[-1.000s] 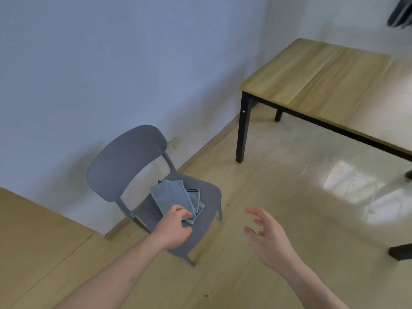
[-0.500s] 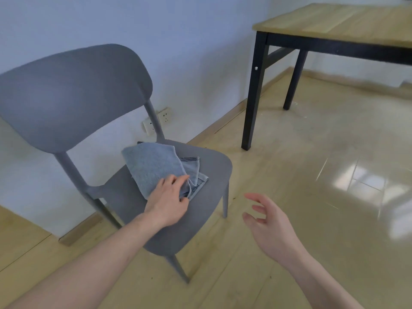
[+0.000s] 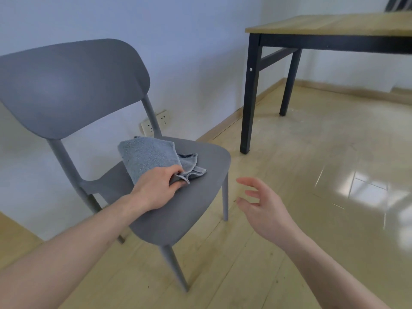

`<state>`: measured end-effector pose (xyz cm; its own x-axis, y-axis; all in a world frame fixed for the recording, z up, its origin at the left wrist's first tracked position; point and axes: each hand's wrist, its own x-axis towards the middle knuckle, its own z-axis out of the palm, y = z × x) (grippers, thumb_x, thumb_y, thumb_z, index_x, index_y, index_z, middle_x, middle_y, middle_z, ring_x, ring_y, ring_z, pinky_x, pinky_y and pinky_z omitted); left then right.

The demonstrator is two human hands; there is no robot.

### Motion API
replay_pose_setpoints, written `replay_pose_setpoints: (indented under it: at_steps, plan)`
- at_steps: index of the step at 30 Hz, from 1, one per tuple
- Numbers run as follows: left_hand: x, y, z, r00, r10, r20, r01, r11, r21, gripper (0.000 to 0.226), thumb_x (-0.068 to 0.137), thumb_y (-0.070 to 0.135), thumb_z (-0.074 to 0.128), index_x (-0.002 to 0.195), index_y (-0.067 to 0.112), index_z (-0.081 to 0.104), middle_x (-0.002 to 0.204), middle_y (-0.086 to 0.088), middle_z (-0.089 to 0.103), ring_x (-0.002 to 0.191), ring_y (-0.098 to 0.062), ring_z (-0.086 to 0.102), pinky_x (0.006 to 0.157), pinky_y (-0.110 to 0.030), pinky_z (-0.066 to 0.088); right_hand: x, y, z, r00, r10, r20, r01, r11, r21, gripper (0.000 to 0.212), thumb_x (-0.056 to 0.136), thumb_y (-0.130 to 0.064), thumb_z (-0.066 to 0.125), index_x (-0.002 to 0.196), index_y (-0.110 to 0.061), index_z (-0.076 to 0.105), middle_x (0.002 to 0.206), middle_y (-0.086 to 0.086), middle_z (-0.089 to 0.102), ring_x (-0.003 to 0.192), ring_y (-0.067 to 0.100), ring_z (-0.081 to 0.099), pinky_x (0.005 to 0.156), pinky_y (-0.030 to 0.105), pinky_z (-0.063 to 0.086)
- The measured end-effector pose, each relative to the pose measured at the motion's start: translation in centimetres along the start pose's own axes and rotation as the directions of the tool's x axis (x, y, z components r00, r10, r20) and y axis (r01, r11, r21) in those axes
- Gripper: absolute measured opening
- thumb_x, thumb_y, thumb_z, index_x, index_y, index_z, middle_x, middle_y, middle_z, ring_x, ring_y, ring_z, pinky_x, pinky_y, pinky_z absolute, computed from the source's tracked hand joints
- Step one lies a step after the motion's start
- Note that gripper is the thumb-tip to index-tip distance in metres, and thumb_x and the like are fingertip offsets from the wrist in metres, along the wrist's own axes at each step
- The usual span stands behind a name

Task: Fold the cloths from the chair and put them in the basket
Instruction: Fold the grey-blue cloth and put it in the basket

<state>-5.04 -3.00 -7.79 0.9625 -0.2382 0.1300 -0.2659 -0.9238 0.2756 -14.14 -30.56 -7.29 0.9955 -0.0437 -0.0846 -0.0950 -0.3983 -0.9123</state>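
A grey-blue cloth (image 3: 149, 158) lies bunched on the seat of a grey plastic chair (image 3: 178, 210). A second cloth with a dark striped edge (image 3: 189, 161) peeks out from under it. My left hand (image 3: 159, 186) pinches the near edge of the top cloth, fingers curled round the fabric. Off to the right of the chair, my right hand (image 3: 265, 210) hovers over the floor with its fingers spread and holds nothing. No basket is in view.
The chair stands against a white wall with a socket (image 3: 156, 124) low behind it. A wooden table with black legs (image 3: 252, 90) stands at the right. Glossy floor (image 3: 323, 175) stretches between chair and table.
The camera has come closer and lower to the chair. My left hand went from resting on the cloth to pinching its near edge. The right hand stayed open beside the chair.
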Motion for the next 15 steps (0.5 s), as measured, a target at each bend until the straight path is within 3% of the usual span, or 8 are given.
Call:
replay_pose_setpoints:
  at_steps: [4, 9, 12, 15]
  plan:
    - [-0.1, 0.1, -1.8, 1.0, -0.017, -0.003, 0.017, 0.999, 0.046, 0.015, 0.1, 0.036, 0.056, 0.111, 0.032, 0.066, 0.075, 0.009, 0.061, 0.078, -0.023, 0.062, 0.066, -0.034, 0.044, -1.2, -0.8, -0.7, 1.0, -0.025, 0.003, 0.026, 0.998, -0.057, 0.036, 0.099, -0.024, 0.058, 0.129, -0.045, 0.054, 0.125, -0.016, 0.053, 0.122, 0.005, 0.056, 0.061, 0.014, 0.048]
    - [-2.4, 1.4, -6.1, 0.981, -0.062, -0.183, 0.068, 0.997, 0.025, 0.023, 0.094, 0.048, 0.064, 0.083, 0.029, 0.072, 0.076, 0.013, 0.064, 0.075, -0.015, 0.061, 0.059, -0.031, 0.045, -5.2, -3.2, -1.8, 0.998, -0.058, -0.037, 0.055, 0.996, -0.073, 0.037, 0.099, -0.023, 0.06, 0.128, -0.045, 0.055, 0.128, -0.017, 0.055, 0.123, 0.004, 0.054, 0.081, 0.024, 0.051]
    - [-5.0, 3.4, -9.8, 0.94, 0.046, -0.337, -0.04, 0.999, 0.024, 0.022, 0.091, 0.046, 0.069, 0.08, 0.028, 0.072, 0.091, 0.011, 0.053, 0.084, -0.012, 0.05, 0.066, -0.031, 0.046, -9.2, -5.0, -2.9, 0.995, -0.068, -0.067, 0.063, 0.995, -0.072, 0.037, 0.099, -0.023, 0.061, 0.129, -0.045, 0.055, 0.124, -0.017, 0.054, 0.12, 0.007, 0.058, 0.082, 0.025, 0.052]
    - [-7.6, 6.3, -14.0, 0.889, 0.166, -0.426, -0.158, 0.986, 0.055, 0.021, 0.093, 0.04, 0.069, 0.081, 0.023, 0.073, 0.091, 0.009, 0.062, 0.086, -0.013, 0.05, 0.071, -0.032, 0.046, -13.4, -6.1, -4.0, 0.99, -0.08, -0.114, 0.075, 0.996, -0.05, 0.036, 0.098, -0.024, 0.064, 0.127, -0.044, 0.057, 0.125, -0.015, 0.057, 0.117, 0.005, 0.059, 0.075, 0.02, 0.05]
